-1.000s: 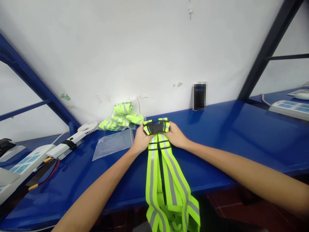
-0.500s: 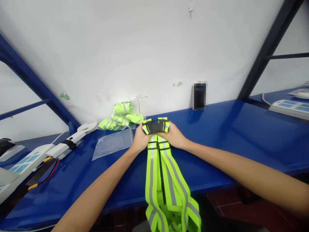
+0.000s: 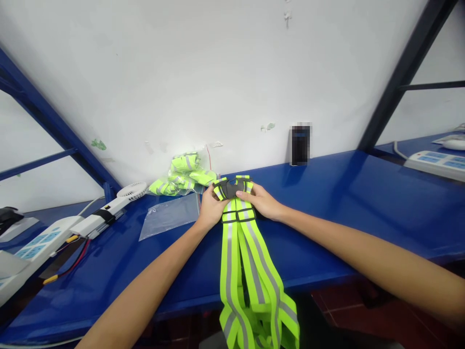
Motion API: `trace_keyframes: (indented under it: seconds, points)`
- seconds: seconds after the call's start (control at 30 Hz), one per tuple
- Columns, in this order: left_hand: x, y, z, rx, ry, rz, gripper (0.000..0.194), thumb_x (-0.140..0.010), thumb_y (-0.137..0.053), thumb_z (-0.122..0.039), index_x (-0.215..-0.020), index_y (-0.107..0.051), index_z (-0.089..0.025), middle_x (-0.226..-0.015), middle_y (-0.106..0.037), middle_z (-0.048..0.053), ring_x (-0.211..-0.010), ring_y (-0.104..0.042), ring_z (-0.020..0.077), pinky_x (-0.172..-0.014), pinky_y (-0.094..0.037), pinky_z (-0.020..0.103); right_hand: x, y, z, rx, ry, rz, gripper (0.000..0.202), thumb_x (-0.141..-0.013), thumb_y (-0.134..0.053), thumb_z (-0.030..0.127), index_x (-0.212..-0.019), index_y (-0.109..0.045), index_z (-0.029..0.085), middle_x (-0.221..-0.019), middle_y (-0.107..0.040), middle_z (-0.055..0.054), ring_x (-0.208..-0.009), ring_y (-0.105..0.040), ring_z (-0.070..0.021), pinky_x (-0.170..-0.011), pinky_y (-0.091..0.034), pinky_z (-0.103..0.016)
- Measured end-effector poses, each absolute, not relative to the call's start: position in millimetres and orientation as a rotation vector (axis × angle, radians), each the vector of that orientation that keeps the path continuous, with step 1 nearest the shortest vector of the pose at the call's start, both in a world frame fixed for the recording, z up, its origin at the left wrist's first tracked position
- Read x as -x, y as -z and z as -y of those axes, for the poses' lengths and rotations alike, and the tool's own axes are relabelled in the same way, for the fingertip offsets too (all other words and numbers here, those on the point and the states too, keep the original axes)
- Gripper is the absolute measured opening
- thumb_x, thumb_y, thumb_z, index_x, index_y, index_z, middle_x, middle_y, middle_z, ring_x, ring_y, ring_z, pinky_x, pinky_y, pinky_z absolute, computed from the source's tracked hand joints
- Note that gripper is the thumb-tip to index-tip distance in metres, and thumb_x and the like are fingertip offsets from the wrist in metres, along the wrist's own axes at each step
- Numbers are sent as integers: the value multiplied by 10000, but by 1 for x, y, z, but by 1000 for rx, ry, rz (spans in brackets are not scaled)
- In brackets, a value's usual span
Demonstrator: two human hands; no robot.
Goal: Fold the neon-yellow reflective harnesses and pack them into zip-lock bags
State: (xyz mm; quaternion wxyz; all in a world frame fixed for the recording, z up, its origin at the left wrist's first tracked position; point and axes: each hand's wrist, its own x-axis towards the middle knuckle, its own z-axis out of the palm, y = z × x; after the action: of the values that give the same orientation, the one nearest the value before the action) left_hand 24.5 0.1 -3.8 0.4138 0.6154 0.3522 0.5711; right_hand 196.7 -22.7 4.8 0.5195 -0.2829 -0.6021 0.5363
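Observation:
Between my two hands is a reflective vest (image 3: 228,247) of neon yellow straps with grey stripes. Its black plastic buckle (image 3: 231,190) faces up at the top. My left hand (image 3: 211,206) is closed on the buckle's left end and the strap there. On the right end, my right hand (image 3: 266,201) grips the strap, its thumb lying across the buckle. Black strap sliders sit just below the buckle. The straps hang down over the table's front edge, their lower ends bunched. Fingers behind the buckle are hidden.
Bagged yellow vests (image 3: 185,172) lie against the wall, behind a flat clear plastic bag (image 3: 169,215). To the left are a white handheld fan (image 3: 132,190), a power strip (image 3: 47,240) and wires with yellow connectors. A pixelated dark object (image 3: 301,144) stands by the wall on the blue table (image 3: 345,203).
My right thumb has moved up and left onto the front of the buckle. The buckle has shifted slightly left, and the hanging straps have swung a little. My left hand stays nearly in place.

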Motion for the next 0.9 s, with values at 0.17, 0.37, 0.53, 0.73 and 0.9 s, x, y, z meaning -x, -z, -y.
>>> trace_keyframes:
  seconds: [0.17,0.37,0.53,0.73,0.9]
  points:
    - [-27,7,3,-1436,-1331,-917,393,-631,-809,-275,-981,-699,-133,-986,-751,83,-912,-697,262,-880,-542,402,-197,-3,20,644,-1418,1328,394,-767,-758,382,-1087,-648,181,-1011,-739,-52,-886,-688,-221,-832,-529,-361]
    - [-30,5,7,-1555,-1219,-846,306,-782,-660,-291,-1057,-717,-170,-1132,-724,56,-1119,-629,275,-1035,-455,397,-197,-2,19,640,-1388,1331,399,-760,-759,397,-1068,-643,172,-969,-735,-55,-831,-686,-216,-784,-530,-353]
    - [-25,11,5,-1362,-1144,-813,441,-760,-619,-284,-1187,-645,-177,-1190,-694,48,-1189,-584,310,-1042,-443,445,-198,3,15,688,-1188,1455,347,-808,-706,416,-1045,-593,189,-914,-713,-38,-795,-663,-207,-718,-525,-335]
    - [-27,12,6,-1384,-1235,-827,471,-786,-646,-306,-1241,-571,-216,-1266,-640,50,-1281,-520,286,-1076,-418,409,-198,1,18,763,-1032,1533,326,-821,-684,435,-1028,-562,215,-851,-670,-15,-747,-617,-194,-660,-501,-315]
    - [-32,9,7,-1496,-1338,-745,533,-814,-659,-318,-1306,-469,-242,-1335,-582,52,-1323,-481,225,-1099,-397,375,-195,-4,20,807,-1201,1428,323,-750,-745,379,-950,-550,219,-690,-613,35,-613,-577,-166,-586,-477,-298]
